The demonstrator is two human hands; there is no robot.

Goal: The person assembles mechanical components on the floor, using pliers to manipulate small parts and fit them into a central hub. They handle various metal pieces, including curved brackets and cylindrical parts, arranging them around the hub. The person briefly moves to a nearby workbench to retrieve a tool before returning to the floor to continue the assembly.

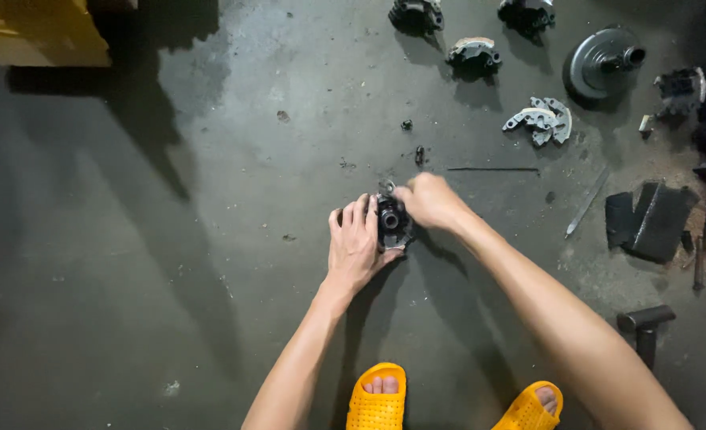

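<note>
**Both hands on a small dark metal part, low on the concrete floor**

Your left hand lies against the left side of a small dark metal part with a round bore in its middle. The fingers of that hand are stretched out nearly straight and pressed side by side along the part, with the thumb tucked under its lower edge, so the hand braces it more than it wraps around it. Your right hand comes in from the other side with its fingers curled tight at the part's upper right edge; what they pinch there is hidden by the knuckles, and a small ring-shaped bit of metal shows just above them.

The part sits on the grey concrete floor, straight ahead of your two orange slippers, which show at the bottom edge of the view.

Beyond your hands, loose pieces are spread on the floor: a pair of curved light-grey shoes, a dark round drum with a short hub, and several more dark castings along the top edge. A thin metal rod lies just past your right hand, a flat file-like tool farther right, and a hammer head near your right forearm.
</note>
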